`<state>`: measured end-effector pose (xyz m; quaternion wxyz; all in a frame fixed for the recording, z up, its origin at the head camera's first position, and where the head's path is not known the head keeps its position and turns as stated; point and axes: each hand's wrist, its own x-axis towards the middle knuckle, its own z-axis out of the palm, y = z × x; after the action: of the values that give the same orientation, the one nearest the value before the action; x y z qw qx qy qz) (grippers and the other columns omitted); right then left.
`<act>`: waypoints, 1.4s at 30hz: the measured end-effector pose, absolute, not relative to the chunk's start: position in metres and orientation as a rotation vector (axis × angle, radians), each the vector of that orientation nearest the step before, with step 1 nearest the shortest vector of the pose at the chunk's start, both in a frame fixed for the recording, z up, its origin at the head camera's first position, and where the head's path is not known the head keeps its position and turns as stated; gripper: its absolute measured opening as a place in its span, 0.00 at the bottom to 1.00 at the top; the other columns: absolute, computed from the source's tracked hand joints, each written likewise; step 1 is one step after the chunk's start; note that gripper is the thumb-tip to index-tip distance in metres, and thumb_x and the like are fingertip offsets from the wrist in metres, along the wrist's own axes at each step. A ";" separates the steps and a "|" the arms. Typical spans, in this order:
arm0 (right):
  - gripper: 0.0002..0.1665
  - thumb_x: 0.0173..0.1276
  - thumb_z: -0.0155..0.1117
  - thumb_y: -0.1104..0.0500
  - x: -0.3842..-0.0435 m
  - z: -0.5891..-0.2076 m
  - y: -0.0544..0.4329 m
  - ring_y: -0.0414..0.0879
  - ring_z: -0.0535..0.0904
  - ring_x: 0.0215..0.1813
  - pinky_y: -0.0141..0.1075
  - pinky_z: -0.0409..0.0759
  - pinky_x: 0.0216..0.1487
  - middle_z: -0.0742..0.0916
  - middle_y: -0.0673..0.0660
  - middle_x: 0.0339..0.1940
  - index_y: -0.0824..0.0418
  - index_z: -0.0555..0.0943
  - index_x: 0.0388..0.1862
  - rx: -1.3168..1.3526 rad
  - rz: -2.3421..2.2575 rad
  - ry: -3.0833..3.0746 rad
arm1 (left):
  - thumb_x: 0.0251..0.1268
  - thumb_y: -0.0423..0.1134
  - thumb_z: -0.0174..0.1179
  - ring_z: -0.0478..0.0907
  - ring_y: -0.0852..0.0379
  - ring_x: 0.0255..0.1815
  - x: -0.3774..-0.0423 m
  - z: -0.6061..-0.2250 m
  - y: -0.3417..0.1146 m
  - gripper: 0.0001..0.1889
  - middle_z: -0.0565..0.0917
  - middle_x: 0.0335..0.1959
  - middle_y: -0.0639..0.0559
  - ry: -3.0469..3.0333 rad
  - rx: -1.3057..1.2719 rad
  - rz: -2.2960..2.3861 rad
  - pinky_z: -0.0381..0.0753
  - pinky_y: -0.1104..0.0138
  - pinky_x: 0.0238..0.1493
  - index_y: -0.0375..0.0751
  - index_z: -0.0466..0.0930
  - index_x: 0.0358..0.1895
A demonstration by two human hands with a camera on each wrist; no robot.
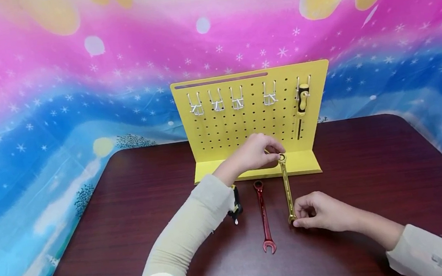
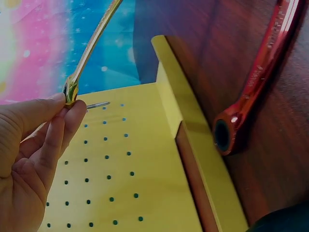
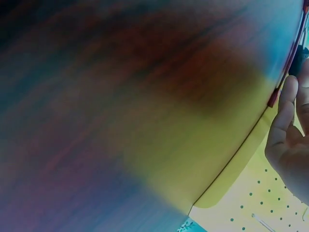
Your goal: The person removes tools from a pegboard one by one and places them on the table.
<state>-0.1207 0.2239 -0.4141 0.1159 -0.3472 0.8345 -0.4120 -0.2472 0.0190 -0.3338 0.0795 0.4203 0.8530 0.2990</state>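
Observation:
A gold combination wrench [image 1: 287,189] is held lengthwise in front of the yellow pegboard. At its ring end, my left hand [image 1: 257,152] pinches it between thumb and fingertips; the left wrist view shows this grip on the gold wrench [image 2: 91,48] closely. My right hand [image 1: 323,213] has its thumb and curled fingers at the open-jaw end. In the right wrist view my right hand [image 3: 292,130] is cut off by the edge, and its fingertip contact is hidden. A red combination wrench [image 1: 264,215] lies on the table left of the gold one.
On the yellow pegboard [image 1: 228,128], several white hooks [image 1: 237,99] stick out, and a black-and-yellow screwdriver [image 1: 302,100] hangs at the right. A black-and-yellow tool [image 1: 235,205] lies partly behind my left sleeve on the dark wooden table [image 1: 130,204]. A printed cloth [image 1: 73,82] surrounds the table.

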 end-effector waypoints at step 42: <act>0.14 0.60 0.74 0.55 -0.108 -0.422 0.219 0.26 0.66 0.20 0.25 0.71 0.32 0.75 0.40 0.13 0.51 0.78 0.20 -1.005 -0.959 2.460 | 0.65 0.31 0.65 0.86 0.62 0.39 -0.245 -0.382 0.025 0.07 0.90 0.39 0.50 2.522 1.226 0.700 0.79 0.81 0.41 0.39 0.88 0.44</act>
<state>-0.1082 0.2187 -0.4220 0.1573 -0.3514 0.8599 -0.3353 -0.2446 0.0253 -0.3820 0.1255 0.4207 0.8657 0.2405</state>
